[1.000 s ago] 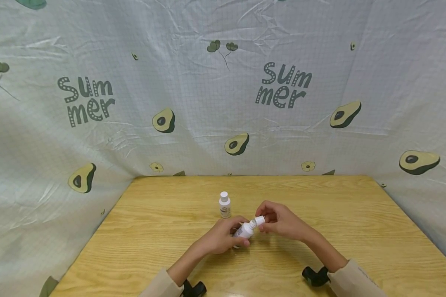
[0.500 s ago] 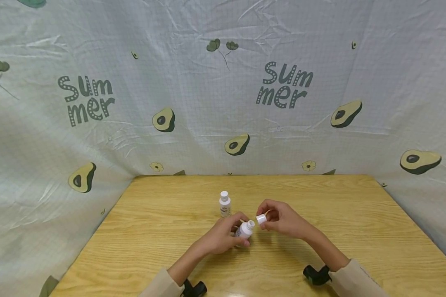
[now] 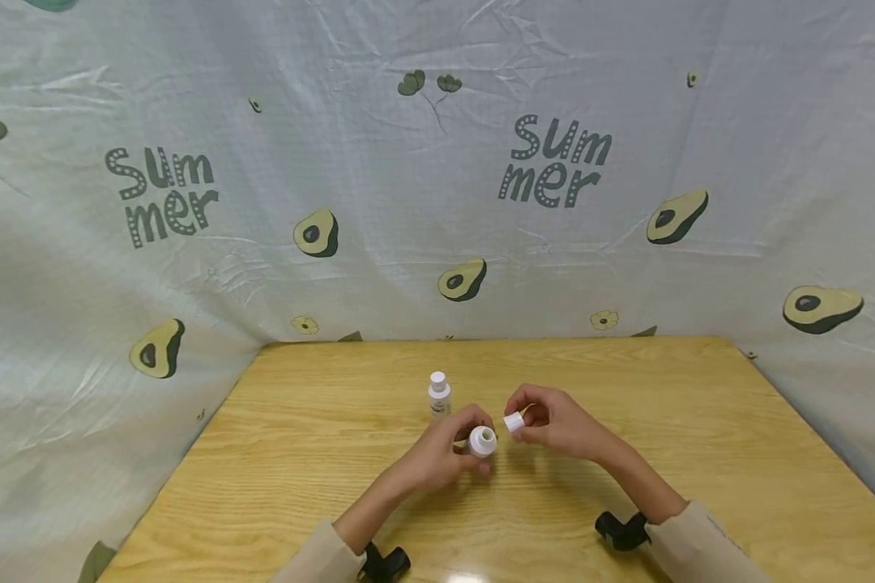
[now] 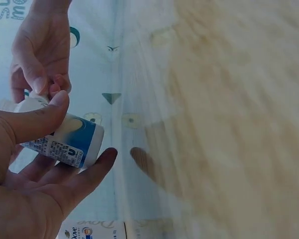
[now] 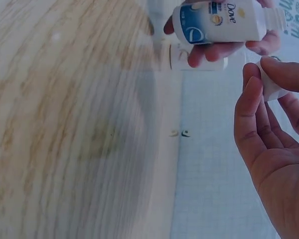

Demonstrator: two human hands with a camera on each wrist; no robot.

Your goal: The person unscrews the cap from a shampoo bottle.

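Observation:
My left hand grips a small white Dove bottle round its body, its uncapped mouth facing up toward the head camera. A blue band circles the bottle's base, as the right wrist view shows. To the right, my right hand pinches a white cap between thumb and fingers; in the right wrist view the cap is apart from the bottle neck. Behind the left hand, a second white Dove bottle stands upright with its cap on, its lower part hidden.
Both hands are above a light wood-grain table. A pale cloth printed with avocados and "summer" hangs behind it and along its sides. Black wrist devices sit at both sleeves.
The cap in my right hand has come away from the bottle neck, leaving a gap. My left hand has turned the bottle from tilted rightward to mouth up. The second bottle stays standing.

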